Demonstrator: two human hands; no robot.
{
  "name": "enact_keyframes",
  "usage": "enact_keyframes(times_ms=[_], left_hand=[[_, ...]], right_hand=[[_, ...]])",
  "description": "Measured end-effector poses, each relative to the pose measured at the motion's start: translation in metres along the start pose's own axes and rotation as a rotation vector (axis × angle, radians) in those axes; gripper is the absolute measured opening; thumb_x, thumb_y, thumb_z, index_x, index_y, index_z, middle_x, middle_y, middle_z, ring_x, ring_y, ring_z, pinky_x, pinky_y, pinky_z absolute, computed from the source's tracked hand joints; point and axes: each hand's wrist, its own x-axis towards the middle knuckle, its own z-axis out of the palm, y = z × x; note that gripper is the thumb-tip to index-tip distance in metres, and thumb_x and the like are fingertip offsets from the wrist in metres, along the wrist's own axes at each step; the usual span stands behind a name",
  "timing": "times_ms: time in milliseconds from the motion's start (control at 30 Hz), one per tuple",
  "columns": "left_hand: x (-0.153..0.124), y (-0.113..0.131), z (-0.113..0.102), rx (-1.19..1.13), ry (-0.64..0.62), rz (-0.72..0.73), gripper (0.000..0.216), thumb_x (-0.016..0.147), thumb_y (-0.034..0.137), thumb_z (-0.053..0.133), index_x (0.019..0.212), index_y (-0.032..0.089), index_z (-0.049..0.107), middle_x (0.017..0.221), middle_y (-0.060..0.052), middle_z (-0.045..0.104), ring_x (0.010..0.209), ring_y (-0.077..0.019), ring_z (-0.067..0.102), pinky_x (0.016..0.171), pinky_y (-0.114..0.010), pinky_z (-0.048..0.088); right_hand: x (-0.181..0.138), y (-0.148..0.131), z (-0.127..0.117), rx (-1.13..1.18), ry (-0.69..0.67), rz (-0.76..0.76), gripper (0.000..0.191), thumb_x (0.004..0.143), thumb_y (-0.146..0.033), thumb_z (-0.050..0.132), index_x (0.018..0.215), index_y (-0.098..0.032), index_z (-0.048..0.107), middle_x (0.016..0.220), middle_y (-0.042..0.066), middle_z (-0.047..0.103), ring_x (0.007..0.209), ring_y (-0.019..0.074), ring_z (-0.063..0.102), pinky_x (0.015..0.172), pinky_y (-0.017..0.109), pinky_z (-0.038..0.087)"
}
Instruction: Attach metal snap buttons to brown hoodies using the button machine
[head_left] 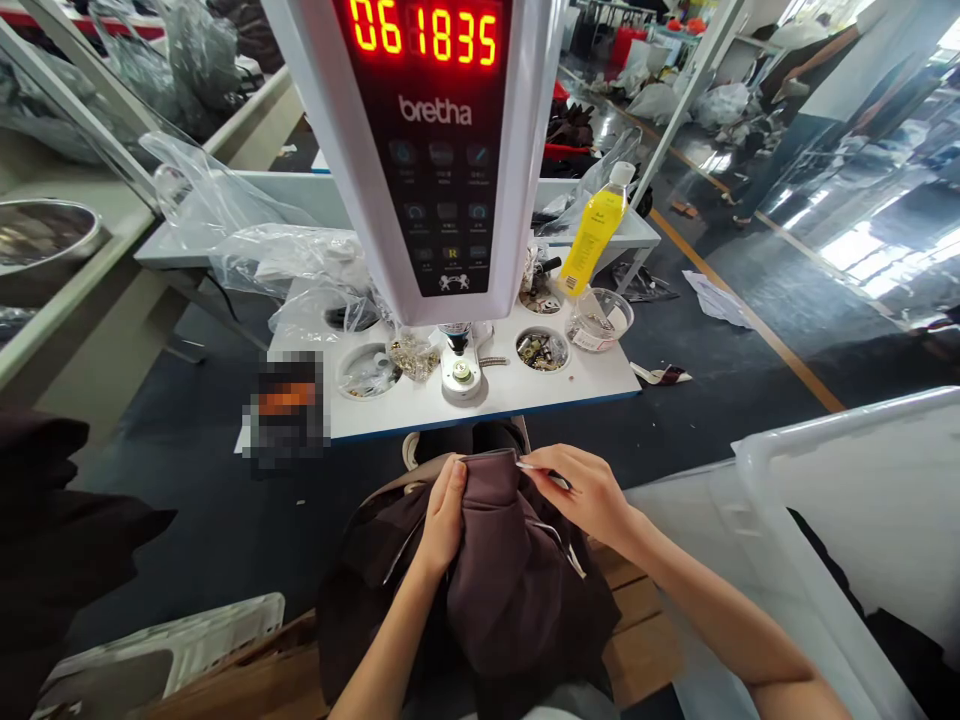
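A dark brown garment (495,560) lies bunched over my lap, its folded upper edge raised in front of the machine table. My left hand (442,520) is closed on the left side of that edge, thumb on top. At the right corner of the edge, my right hand (581,490) pinches a slim white piece (526,465); its kind is too small to make out. Beyond the garment stands a snap-press machine (461,150) with a red lit display. Its lower die (461,375) sits just past the table's front edge, apart from both hands.
The white table (495,405) has round wells with small metal parts (541,350), a clear tub (600,320) and a yellow bottle (598,225). Plastic bags (300,255) lie at left. A white bin (750,460) stands right, a crate (225,640) lower left. A person (802,130) stands far right.
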Motion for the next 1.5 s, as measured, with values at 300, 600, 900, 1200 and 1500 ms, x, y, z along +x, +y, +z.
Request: enact_keyframes(times_ms=[300, 600, 900, 1200, 1500], left_hand=[[0.000, -0.001, 0.000, -0.011, 0.010, -0.021, 0.035, 0.087, 0.048, 0.041, 0.080, 0.017, 0.056, 0.077, -0.001, 0.053, 0.074, -0.0145, 0.048, 0.072, -0.025, 0.041], [0.001, -0.002, 0.000, -0.031, 0.005, -0.028, 0.036, 0.086, 0.050, 0.042, 0.079, 0.018, 0.056, 0.077, 0.000, 0.054, 0.075, -0.0144, 0.048, 0.073, -0.025, 0.039], [0.001, -0.004, -0.001, -0.014, 0.017, -0.017, 0.035, 0.087, 0.049, 0.041, 0.083, 0.018, 0.057, 0.079, -0.001, 0.054, 0.077, -0.0150, 0.049, 0.074, -0.025, 0.040], [-0.001, -0.019, -0.013, 0.042, -0.060, 0.110, 0.032, 0.086, 0.045, 0.045, 0.108, 0.024, 0.055, 0.107, -0.005, 0.055, 0.099, -0.0180, 0.050, 0.092, -0.031, 0.039], [0.001, -0.003, -0.024, -0.047, -0.220, 0.229, 0.020, 0.087, 0.039, 0.046, 0.090, 0.021, 0.054, 0.127, -0.007, 0.048, 0.121, -0.0212, 0.041, 0.103, -0.037, 0.031]], right_hand=[[0.001, 0.000, 0.002, 0.010, 0.004, -0.001, 0.018, 0.084, -0.012, 0.051, 0.098, -0.020, 0.059, 0.087, 0.004, 0.068, 0.079, 0.0124, 0.064, 0.071, 0.023, 0.052], [0.002, -0.005, 0.004, -0.001, -0.005, -0.030, 0.021, 0.085, -0.012, 0.050, 0.102, -0.021, 0.059, 0.087, 0.004, 0.068, 0.079, 0.0130, 0.063, 0.072, 0.024, 0.053], [0.013, 0.061, -0.035, -0.275, 0.300, 0.303, 0.021, 0.086, -0.025, 0.049, 0.098, -0.019, 0.065, 0.088, 0.007, 0.064, 0.080, 0.0174, 0.060, 0.075, 0.032, 0.050], [0.011, 0.149, -0.051, -0.563, 0.338, 0.408, 0.024, 0.083, -0.030, 0.049, 0.093, -0.015, 0.065, 0.090, 0.012, 0.063, 0.085, 0.0241, 0.057, 0.081, 0.041, 0.046], [0.030, 0.036, -0.011, -0.040, -0.281, -0.138, 0.046, 0.083, -0.006, 0.037, 0.123, -0.026, 0.048, 0.137, 0.007, 0.039, 0.130, 0.0198, 0.031, 0.105, 0.043, 0.032]])
